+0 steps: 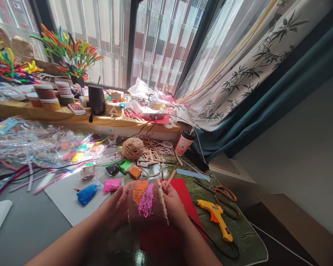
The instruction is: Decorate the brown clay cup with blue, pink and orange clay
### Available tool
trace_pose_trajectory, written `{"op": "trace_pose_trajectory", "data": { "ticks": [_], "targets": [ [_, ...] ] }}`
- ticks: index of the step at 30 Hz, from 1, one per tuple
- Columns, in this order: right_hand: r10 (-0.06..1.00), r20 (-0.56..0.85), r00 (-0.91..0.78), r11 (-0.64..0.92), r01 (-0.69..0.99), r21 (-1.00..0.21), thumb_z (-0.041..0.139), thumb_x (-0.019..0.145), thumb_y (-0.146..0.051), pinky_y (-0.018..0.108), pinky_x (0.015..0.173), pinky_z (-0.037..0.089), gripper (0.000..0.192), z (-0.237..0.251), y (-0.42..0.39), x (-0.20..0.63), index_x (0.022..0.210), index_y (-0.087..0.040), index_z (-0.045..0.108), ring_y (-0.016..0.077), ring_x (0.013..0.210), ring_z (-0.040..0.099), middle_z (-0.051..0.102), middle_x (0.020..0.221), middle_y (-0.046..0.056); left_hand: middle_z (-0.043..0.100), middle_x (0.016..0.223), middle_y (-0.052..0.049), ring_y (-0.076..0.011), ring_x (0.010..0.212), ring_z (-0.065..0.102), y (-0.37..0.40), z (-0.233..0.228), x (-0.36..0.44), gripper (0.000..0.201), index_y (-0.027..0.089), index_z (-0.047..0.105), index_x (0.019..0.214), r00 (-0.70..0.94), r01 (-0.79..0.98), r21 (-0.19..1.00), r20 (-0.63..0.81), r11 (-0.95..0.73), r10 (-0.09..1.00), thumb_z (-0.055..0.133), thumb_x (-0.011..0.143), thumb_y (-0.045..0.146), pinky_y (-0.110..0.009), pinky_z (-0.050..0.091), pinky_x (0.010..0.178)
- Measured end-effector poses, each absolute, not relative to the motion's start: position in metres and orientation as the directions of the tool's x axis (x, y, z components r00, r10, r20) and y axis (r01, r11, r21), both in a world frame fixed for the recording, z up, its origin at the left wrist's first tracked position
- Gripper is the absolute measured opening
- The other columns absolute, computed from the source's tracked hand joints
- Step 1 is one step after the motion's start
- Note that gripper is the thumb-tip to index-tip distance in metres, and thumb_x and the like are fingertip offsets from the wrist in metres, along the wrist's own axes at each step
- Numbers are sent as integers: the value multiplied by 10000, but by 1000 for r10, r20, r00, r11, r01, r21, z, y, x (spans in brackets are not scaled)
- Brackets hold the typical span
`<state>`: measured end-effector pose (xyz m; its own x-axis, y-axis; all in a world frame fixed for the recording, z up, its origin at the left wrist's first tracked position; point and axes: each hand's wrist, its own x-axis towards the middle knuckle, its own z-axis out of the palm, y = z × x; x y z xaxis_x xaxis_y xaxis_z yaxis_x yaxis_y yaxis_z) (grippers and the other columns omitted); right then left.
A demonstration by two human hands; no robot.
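Observation:
Between both hands is a brown cylinder, lying on its side, with orange and pink clay patches smeared on it and a pale braided trim along its right edge. My left hand wraps its left end. At the right end, my right hand supports it and also pinches a wooden craft stick that points up. Beneath the right hand lies a red sheet. Bags of pink clay and blue clay rest near my left hand on white paper.
To the right lie a yellow hot glue gun with its cord and orange-handled scissors. Behind the cylinder are a twine ball, craft sticks, green clay, orange clay and a lidded paper cup. Plastic bags spread left.

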<state>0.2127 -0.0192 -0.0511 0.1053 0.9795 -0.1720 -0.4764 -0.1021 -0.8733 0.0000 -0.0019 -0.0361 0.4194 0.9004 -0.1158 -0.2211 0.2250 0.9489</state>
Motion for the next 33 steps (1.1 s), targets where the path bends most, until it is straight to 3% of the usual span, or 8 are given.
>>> {"op": "trace_pose_trajectory", "data": {
  "ticks": [4, 7, 11, 16, 22, 28, 31, 33],
  "targets": [
    [980, -187, -69, -198, -442, -875, 1016, 662, -462, 233, 547, 339, 635, -42, -17, 215, 732, -257, 419, 90, 538, 406, 527, 649, -95, 792, 1354, -171, -470, 1302, 722, -1, -41, -6, 921, 220, 741, 1396, 801, -190, 723, -277, 664, 531, 491, 869, 933, -631, 587, 1058],
    [973, -179, -145, -223, -404, -887, 1055, 614, -408, 244, 600, 383, 614, -38, -13, 214, 727, -234, 477, 110, 608, 480, 604, 720, -55, 842, 1245, -141, -428, 1301, 732, -3, -50, -10, 778, 207, 799, 1260, 839, -165, 668, -291, 726, 459, 711, 811, 835, -538, 567, 1109],
    [981, -171, -91, -193, -380, -905, 966, 699, -620, 273, 645, 432, 567, -37, -4, 223, 755, -219, 569, 153, 677, 539, 645, 781, -9, 845, 1230, -170, -408, 1285, 743, -3, -57, -10, 640, 143, 752, 1328, 830, -301, 643, -187, 704, 526, 843, 856, 566, -484, 574, 1091],
    [975, -146, 169, -81, -341, -937, 705, 827, -858, 280, 523, 296, 685, -36, -15, 245, 647, -247, 452, 120, 522, 325, 425, 612, -66, 753, 1433, -157, -374, 1207, 784, 1, -56, -9, 777, 249, 481, 1617, 760, -367, 660, -193, 656, 620, 782, 934, 461, -464, 647, 941],
    [983, -126, 134, -111, -120, -987, 681, 841, -882, 298, 559, 309, 674, -32, -52, 237, 690, -245, 522, 148, 576, 366, 416, 626, -61, 662, 1544, -175, -421, 1291, 727, 2, -57, -1, 1192, 328, 217, 1715, 751, -293, 764, -188, 574, 633, 915, 780, 573, -569, 573, 1054],
    [988, -73, 138, -72, -8, -997, 628, 872, -890, 302, 609, 345, 667, -31, -52, 231, 746, -238, 560, 165, 636, 414, 461, 666, -49, 469, 1695, -220, -453, 1494, 555, 7, -71, -7, 1737, 380, -183, 1701, 749, -120, 979, -19, 163, 663, 1022, 497, 721, -639, 351, 1263],
    [989, -71, 126, -65, -47, -997, 651, 878, -864, 299, 589, 329, 647, -33, -48, 232, 732, -243, 548, 158, 609, 400, 453, 638, -58, 522, 1645, -212, -422, 1489, 567, 8, -70, -13, 1712, 362, -183, 1688, 743, -27, 1000, 13, 10, 669, 1037, 525, 664, -614, 346, 1279],
    [991, -70, 117, -62, -69, -996, 667, 874, -855, 298, 591, 333, 643, -34, -48, 231, 716, -244, 543, 156, 601, 406, 455, 623, -59, 552, 1612, -187, -407, 1432, 620, 8, -64, -15, 1531, 371, -26, 1687, 719, 73, 996, -14, -55, 694, 1027, 597, 584, -591, 434, 1231]
  ]
}}
